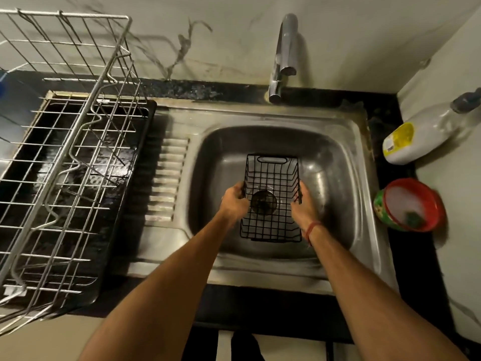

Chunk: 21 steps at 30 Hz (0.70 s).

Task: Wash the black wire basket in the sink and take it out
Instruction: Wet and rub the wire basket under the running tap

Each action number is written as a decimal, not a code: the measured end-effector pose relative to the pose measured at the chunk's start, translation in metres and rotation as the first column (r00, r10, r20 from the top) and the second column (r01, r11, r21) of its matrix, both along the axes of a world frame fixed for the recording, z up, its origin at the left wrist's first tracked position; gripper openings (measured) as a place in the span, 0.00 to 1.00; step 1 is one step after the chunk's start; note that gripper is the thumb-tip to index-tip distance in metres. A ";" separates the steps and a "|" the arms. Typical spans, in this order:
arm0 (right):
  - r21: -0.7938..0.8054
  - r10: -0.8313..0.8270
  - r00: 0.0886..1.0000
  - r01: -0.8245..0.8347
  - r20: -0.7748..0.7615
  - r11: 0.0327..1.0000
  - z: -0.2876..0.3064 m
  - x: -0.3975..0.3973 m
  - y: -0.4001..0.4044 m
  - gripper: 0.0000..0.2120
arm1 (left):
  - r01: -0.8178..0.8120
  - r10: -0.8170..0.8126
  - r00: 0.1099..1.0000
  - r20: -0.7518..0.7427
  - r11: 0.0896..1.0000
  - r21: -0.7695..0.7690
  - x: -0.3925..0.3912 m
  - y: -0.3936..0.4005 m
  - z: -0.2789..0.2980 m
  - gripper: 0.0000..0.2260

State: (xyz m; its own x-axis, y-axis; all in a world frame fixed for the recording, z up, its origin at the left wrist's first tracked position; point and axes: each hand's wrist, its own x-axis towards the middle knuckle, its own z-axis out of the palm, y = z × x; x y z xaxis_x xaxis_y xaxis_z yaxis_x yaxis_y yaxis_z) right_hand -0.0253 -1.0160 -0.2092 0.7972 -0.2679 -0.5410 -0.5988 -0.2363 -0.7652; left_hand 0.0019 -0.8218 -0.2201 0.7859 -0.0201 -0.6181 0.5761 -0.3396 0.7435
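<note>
The black wire basket (272,196) sits in the stainless sink (335,162), upright with its open top facing up, directly above the drain strainer (263,202), which shows through its mesh. The left hand (234,199) grips the basket's left long side, fingers curled over the rim. The right hand (304,204) holds the right long side likewise, fingers hooked on the wire. Both forearms reach in from the near edge, roughly parallel, wrists low in the basin.

No water is seen running from the tap (285,56); whether the basket is wet cannot be determined. Assessment: washing appears at an early stage or at final lift. Recommended practice: keep an even two-sided grip, hold the basket level under the spout, turn it so all wires get rinsed, and lift straight up clear of the sink walls. A dish rack (62,152) stands to the left; a soap bottle (421,134) and a red bowl (413,204) stand to the right.
</note>
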 end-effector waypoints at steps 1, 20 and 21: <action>0.003 -0.002 1.000 0.002 -0.004 1.000 -0.003 0.000 0.001 0.39 | -0.006 0.006 1.000 0.006 1.000 -0.014 -0.001 0.000 0.002 0.25; 0.027 -0.003 0.964 -0.004 0.267 1.000 0.088 0.081 -0.019 0.36 | 0.026 -0.054 0.948 0.312 0.995 0.093 0.057 -0.019 0.094 0.39; 0.021 0.001 0.958 -0.007 0.288 1.000 0.098 0.088 -0.020 0.35 | 0.044 -0.081 0.936 0.343 0.992 0.115 0.063 -0.023 0.103 0.39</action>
